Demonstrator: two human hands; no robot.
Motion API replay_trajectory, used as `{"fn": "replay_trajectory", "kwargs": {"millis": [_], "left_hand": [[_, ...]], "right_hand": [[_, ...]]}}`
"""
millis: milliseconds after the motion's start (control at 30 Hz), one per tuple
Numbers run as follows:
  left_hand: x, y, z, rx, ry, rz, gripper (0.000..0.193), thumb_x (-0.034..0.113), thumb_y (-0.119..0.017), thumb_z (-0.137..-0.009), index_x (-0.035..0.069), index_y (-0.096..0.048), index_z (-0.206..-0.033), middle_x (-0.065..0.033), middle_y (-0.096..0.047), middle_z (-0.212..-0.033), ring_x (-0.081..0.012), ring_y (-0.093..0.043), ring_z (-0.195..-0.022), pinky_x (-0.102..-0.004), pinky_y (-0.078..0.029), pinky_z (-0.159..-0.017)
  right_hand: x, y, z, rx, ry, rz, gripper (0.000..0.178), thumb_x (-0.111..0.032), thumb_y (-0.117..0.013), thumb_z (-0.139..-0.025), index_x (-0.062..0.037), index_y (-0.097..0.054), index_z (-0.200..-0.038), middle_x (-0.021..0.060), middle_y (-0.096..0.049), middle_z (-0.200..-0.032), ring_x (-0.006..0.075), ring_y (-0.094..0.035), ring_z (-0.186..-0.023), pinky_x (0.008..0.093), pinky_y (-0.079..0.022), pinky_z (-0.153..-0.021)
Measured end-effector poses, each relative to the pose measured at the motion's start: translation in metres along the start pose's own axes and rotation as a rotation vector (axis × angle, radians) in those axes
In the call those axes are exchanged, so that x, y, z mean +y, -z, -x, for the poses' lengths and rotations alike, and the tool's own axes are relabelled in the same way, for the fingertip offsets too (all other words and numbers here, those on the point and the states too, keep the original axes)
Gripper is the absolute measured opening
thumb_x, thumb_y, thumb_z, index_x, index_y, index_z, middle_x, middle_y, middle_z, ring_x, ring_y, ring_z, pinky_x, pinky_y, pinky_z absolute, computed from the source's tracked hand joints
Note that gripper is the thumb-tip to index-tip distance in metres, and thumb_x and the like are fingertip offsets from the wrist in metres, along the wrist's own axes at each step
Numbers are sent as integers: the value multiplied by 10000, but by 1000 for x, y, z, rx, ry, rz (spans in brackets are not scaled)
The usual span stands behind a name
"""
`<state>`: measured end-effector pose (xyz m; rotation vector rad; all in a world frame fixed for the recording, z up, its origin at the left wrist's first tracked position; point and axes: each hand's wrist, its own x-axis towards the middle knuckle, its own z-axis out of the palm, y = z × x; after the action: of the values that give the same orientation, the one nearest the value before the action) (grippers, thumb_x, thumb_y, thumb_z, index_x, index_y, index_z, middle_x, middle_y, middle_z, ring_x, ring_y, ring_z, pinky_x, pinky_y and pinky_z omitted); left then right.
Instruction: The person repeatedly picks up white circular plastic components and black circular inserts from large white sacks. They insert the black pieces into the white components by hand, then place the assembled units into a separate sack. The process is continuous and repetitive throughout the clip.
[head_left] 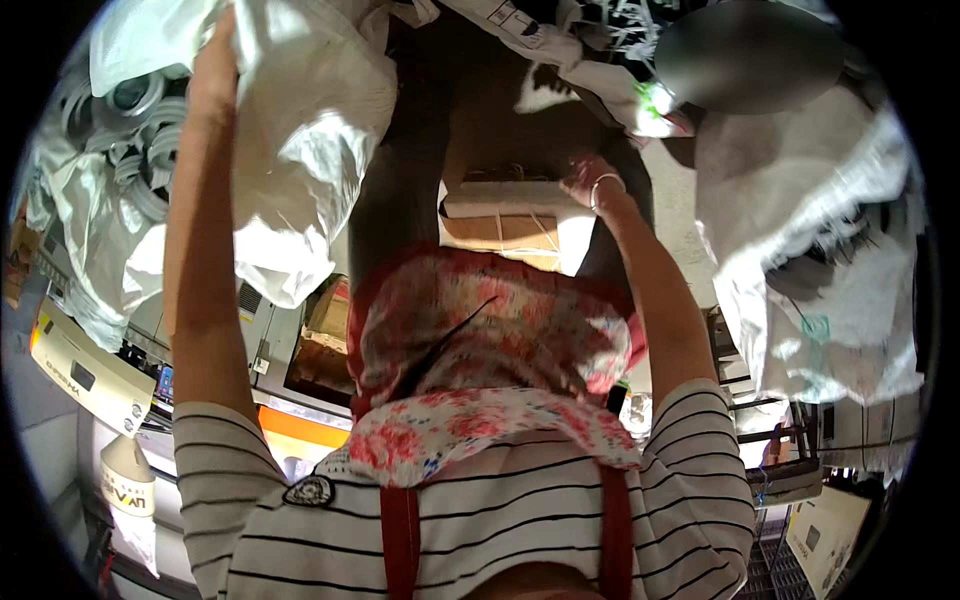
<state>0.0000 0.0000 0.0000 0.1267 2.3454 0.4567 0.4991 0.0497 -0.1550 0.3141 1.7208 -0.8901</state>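
My left arm reaches up to the far left, where my left hand (222, 28) meets a large white woven sack (320, 90). Its fingers are lost in the sack's pale folds and glare, so what they do is hidden. My right hand (590, 182), with a pale bangle at the wrist, hangs near my dark trouser leg. Its fingers are partly spread, and I see nothing in them. Below and left of this hand lies a brown cardboard box (515, 235) with pale strings across it. A floral apron (480, 330) covers my lap.
At the left, grey plastic rings (155, 140) fill an open white sack. Another white sack (790, 190) at the right holds dark and pale pieces. Thin white plastic strips (625, 30) lie at the far right, beside a blurred dark oval. Beige machines (85, 370) stand behind me.
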Motion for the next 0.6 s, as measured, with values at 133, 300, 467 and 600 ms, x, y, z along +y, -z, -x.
{"fn": "replay_trajectory", "kwargs": {"millis": [133, 300, 467, 600], "left_hand": [[-37, -104, -40, -29, -270, 111, 599, 509, -435, -907, 30, -474, -1265, -128, -559, -1167, -266, -529, -1075, -370, -399, -964], [-86, -121, -54, -90, -226, 559, 583, 504, -450, -896, 27, -510, -1227, -122, -579, -1133, -270, -540, -1054, -376, -402, -950], [-116, -122, -52, -107, -190, 741, 569, 499, -464, -884, 25, -545, -1189, -117, -599, -1100, -273, -550, -1034, -382, -404, -937], [-127, -120, -65, -115, -257, 866, 558, 495, -476, -876, 23, -574, -1159, -112, -616, -1073, -276, -559, -1018, -387, -406, -926]], "right_hand": [[-15, -93, -93, -299, 19, -53, 757, -370, -658, -759, -47, -355, -1373, 165, -410, -1382, 308, -394, -1277, 419, -338, -1052], [-29, -129, -144, -455, 22, 62, 1064, -404, -783, -609, -115, -189, -1443, 137, -271, -1465, 305, -361, -1287, 494, -326, -1032], [-9, -223, -174, -804, -186, -624, 701, -449, -670, -678, -136, -470, -1272, 140, -545, -1213, 296, -500, -1108, 457, -416, -927], [-44, -89, -105, -533, 311, 53, 506, -407, -626, -701, -134, -596, -1126, 107, -614, -1073, 279, -562, -989, 458, -464, -810]]}}
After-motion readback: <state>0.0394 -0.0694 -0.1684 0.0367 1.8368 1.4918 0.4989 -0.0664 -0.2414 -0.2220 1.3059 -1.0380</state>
